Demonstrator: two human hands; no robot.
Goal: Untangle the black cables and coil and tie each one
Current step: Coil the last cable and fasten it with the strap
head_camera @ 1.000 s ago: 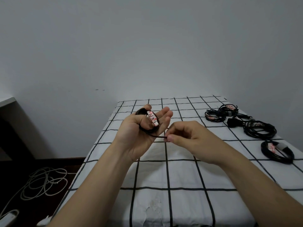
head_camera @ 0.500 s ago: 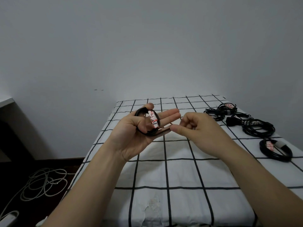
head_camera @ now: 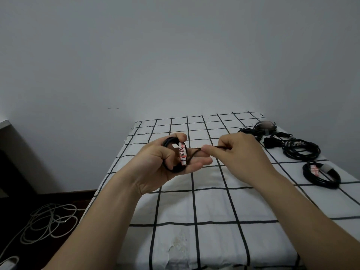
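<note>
I see L hand [head_camera: 155, 164] gripping the coil [head_camera: 175, 156] nr the surface's [head_camera: 194, 201] left edge, R hand [head_camera: 239, 152] pinching its tail [head_camera: 194, 151] just beside: yank too hard & loops could slip free, undoing it.

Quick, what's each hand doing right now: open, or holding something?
Left hand: closed, holding the coiled black cable.
Right hand: closed, pinching that cable's loose end.
</note>
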